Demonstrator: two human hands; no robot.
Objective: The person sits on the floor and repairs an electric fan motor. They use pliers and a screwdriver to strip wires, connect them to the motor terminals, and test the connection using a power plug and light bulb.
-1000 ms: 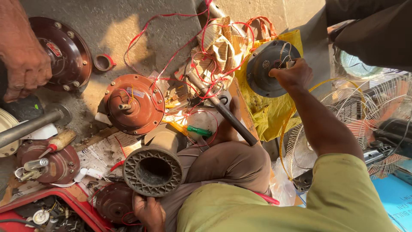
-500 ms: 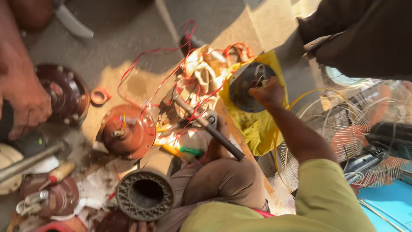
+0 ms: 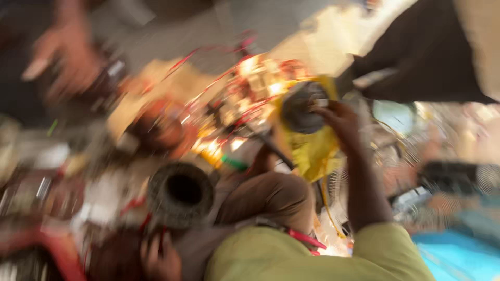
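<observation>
Through heavy blur, right hand (image 3: 341,122) grips a dark disc (image 3: 302,109); left hand's (image 3: 159,257) grip unclear.

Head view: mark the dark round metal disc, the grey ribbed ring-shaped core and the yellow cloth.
dark round metal disc (image 3: 301,110), head view, on its blurred face left of the right hand (image 3: 341,122).
grey ribbed ring-shaped core (image 3: 179,193), head view, on its rim.
yellow cloth (image 3: 312,153), head view, on the fold below the disc.

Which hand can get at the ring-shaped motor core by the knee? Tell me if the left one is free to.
Probably yes: the left hand sits low, just under the ring-shaped motor core, with nothing visible between them. The right hand is up at the dark round disc. Heavy blur, though.
</observation>
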